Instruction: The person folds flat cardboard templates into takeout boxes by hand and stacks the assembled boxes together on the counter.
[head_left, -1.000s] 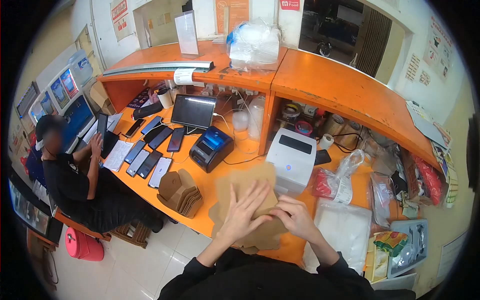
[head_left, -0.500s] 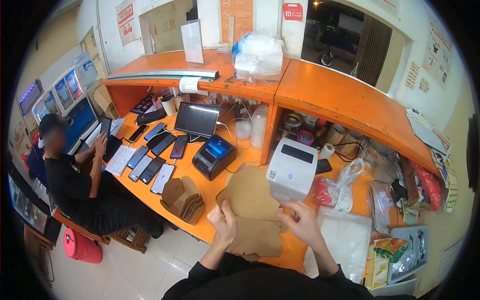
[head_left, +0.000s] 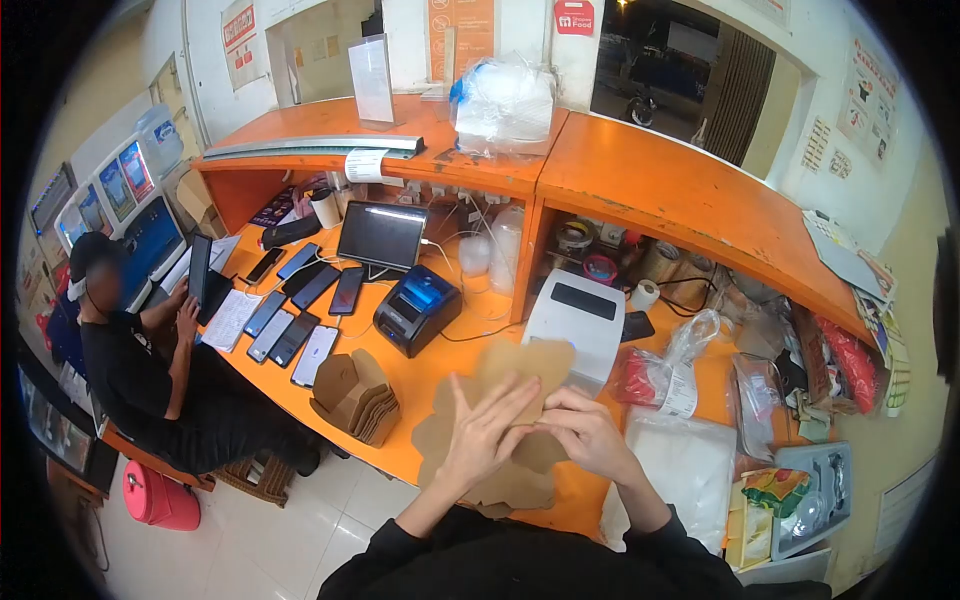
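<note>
Brown cardboard box blanks lie on the orange counter in front of me. The upper cardboard blank is lifted and partly bent, somewhat blurred. My left hand rests against it with fingers stretched out and thumb apart. My right hand pinches the blank's edge, close to the left fingertips. Under both hands lies another flat cardboard blank. To the left stands a nested stack of folded cardboard boxes, open at the top.
A black receipt printer and a white label printer stand behind the cardboard. Several phones lie at left near a tablet. White plastic sheets lie at right. A seated person holds a tablet.
My left hand has moved right and its fingers have stretched out over the cardboard. The upper blank has shifted and bent between my hands. My right hand has come closer to the left.
</note>
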